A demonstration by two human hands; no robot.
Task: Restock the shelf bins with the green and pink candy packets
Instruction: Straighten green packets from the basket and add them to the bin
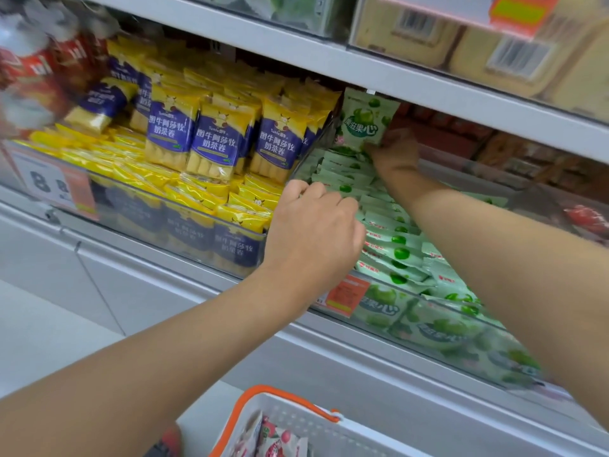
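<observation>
Grip: right hand pinches upright green packet (arm outstretched).

Both bare forearms reach forward and upward, the left rising from the lower left, the right coming in from the right side. The left hand lies back-up with its knuckles raised and its fingers curled downward. The fingertips are hidden, so whether they grip anything cannot be told. The right hand is farther in and higher, its wrist straight, and it pinches the lower corner of an upright pale green plastic candy packet.
</observation>
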